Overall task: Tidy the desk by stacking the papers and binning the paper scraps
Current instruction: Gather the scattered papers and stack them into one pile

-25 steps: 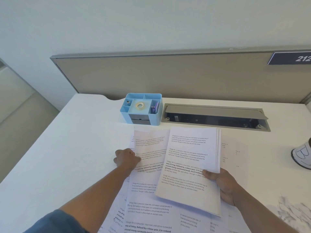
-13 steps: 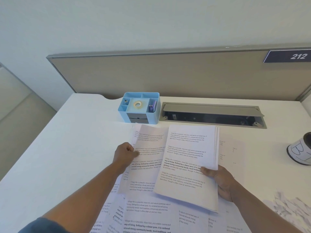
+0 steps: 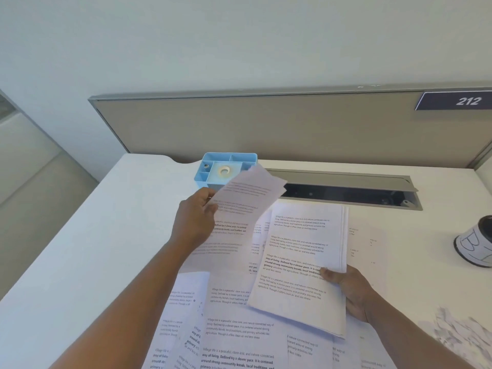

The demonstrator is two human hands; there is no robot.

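White printed paper sheet (image 3: 239, 219) lifted above table (image 3: 87, 235), pinched by my left hand (image 3: 195, 222) fingers | right hand (image 3: 351, 291) grips thin white stack (image 3: 300, 265) | step: stacking | next: lay sheet squarely on stack; scraps (image 3: 463, 334) wait.

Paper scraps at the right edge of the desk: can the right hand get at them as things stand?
Probably not right now. The paper scraps lie just beside the right forearm with nothing between, but the right hand is gripping the stack of papers, so it would need to set that down first.
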